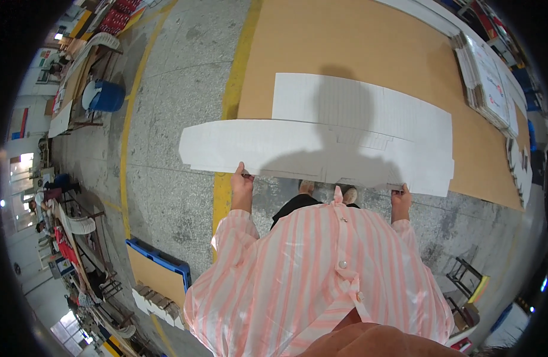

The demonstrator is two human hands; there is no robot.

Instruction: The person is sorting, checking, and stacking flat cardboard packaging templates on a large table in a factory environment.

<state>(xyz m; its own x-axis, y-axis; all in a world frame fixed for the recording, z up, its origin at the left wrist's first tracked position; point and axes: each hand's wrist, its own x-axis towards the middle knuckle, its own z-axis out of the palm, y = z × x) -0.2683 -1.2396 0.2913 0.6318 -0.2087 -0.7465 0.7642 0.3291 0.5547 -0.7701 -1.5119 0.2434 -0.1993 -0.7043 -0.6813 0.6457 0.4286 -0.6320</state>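
A long white cardboard sheet with die-cut edges stretches across in front of my body. On its near edge, toward the left end, my left hand is closed with the thumb on top. My right hand grips the same edge farther right. Most fingers of both hands are hidden under the sheet. Just beyond it, another white cardboard piece shows, partly covered by the long sheet. Brown cardboard lies below the white pieces. A shadow falls across them.
Stacked flat white cartons lie at the far right. A yellow floor line runs along the brown cardboard's left side. To the lower left is a blue-edged pallet with cardboard. Tables, a blue bin and several people are farther left.
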